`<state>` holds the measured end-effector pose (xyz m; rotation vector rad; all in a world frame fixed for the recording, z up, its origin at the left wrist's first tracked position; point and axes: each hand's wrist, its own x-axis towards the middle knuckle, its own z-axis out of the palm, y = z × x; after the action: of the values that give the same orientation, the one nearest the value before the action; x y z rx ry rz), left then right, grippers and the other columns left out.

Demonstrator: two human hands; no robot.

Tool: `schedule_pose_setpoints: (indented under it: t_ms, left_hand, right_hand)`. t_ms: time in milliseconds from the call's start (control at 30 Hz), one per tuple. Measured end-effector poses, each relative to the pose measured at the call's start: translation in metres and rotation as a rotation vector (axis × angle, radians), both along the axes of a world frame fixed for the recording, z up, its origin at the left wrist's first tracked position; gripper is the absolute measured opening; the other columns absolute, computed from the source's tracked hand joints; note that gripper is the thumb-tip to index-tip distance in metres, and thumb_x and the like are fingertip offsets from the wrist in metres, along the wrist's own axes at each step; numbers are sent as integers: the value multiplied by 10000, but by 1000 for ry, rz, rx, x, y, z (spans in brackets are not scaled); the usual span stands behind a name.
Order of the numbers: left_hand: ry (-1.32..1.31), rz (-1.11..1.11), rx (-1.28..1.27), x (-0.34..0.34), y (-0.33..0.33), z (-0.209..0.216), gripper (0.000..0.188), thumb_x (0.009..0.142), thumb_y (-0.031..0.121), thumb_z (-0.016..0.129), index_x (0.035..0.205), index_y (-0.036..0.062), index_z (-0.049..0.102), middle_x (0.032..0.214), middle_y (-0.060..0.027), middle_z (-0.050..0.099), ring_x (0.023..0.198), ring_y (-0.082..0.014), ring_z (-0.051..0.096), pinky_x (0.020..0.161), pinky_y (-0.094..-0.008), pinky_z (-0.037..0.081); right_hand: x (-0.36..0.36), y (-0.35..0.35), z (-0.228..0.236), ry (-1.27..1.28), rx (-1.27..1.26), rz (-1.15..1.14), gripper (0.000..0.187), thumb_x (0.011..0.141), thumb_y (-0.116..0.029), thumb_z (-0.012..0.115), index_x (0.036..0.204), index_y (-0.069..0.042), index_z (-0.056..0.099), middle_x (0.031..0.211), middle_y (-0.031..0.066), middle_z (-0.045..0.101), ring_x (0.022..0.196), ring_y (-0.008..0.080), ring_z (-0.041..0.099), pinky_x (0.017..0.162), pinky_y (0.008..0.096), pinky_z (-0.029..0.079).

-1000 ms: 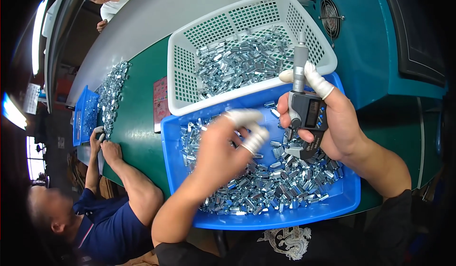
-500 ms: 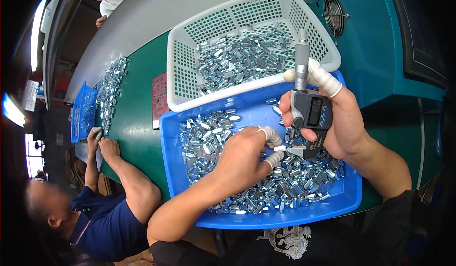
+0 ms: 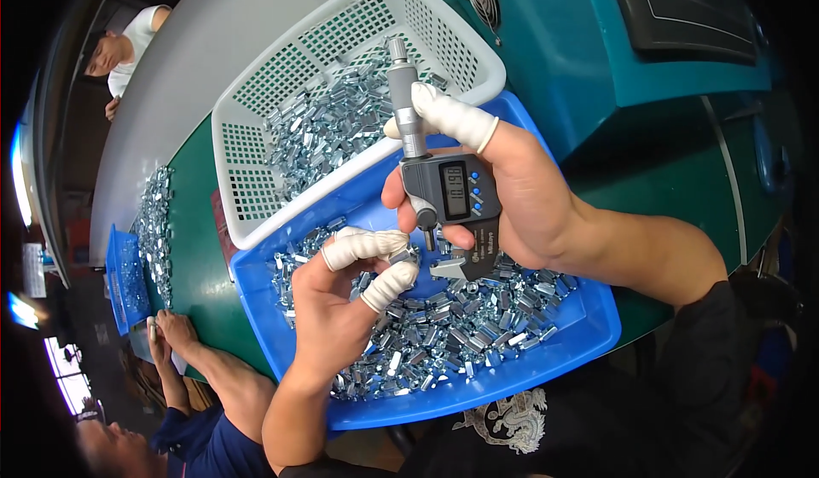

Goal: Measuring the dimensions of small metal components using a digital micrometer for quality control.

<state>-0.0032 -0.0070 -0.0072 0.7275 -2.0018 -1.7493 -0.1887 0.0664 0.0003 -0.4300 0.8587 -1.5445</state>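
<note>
— What do we have in our hands right now?

— Our left hand (image 3: 341, 307) pinches one small metal part (image 3: 406, 257) between thumb and first finger, both in white finger covers. The part sits right at the mouth of the measuring tool (image 3: 444, 196), touching or almost touching it; we cannot tell which.

— And the other hand?

— Our right hand (image 3: 512, 196) is wrapped around the measuring tool, holding it upright. The thumb rests by the turning knob up top.

— So which step is this?

— We think we are setting the part in to be measured. Next, the part likely needs to sit flat in the gap, and the knob needs a gentle turn till it closes on it.

— What is under our hands?

— The blue tray (image 3: 597, 341), full of shiny parts (image 3: 461, 324). Its near rim lies just below our left wrist.

— And past our fingers?

— The white basket (image 3: 247, 188) with more parts, its edge sitting on the tray's far rim. Beyond our right hand is a teal machine (image 3: 580, 43), close by.

— Room to move?

— Little to the right. To our left, a co-worker's hands (image 3: 166, 333) work near a smaller blue tray (image 3: 119, 273), well apart from us.
</note>
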Motion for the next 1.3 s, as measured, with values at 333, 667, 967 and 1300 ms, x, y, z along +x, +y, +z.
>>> schedule_pose_setpoints:
  t_ms: [333, 667, 967, 1300]
  left_hand:
    - [-15, -53, 155, 1, 3, 0, 299, 864, -33, 580, 1161, 1, 573, 970, -32, 569, 884, -102, 551, 793, -236, 448]
    - [22, 3, 298, 4, 3, 3, 271, 836, -23, 624, 1104, -23, 583, 1020, -96, 640, 927, -158, 623, 831, -281, 518]
    - [46, 31, 337, -1, 8, 3, 236, 848, -7, 613, 1078, -38, 574, 986, -134, 650, 859, -200, 655, 785, -304, 552]
    - [66, 11, 379, 1, 9, 6, 233, 863, -3, 593, 1092, -28, 560, 984, -163, 646, 845, -219, 661, 740, -310, 572]
  right_hand:
    - [3, 1, 3, 27, 0, -8, 537, 931, -497, 391, 1112, 0, 487, 804, 160, 612, 645, 169, 625, 390, 213, 411]
    - [2, -2, -2, -62, -54, 1, 495, 973, -443, 307, 1151, -8, 462, 841, 166, 610, 678, 182, 629, 392, 219, 422]
    - [2, -1, -2, -85, -41, -27, 407, 985, -376, 336, 1062, -12, 502, 810, 148, 615, 478, 129, 539, 381, 230, 407]
    - [3, 0, -2, -20, -62, -1, 458, 987, -395, 318, 1169, -4, 469, 873, 143, 618, 689, 152, 623, 412, 210, 426]
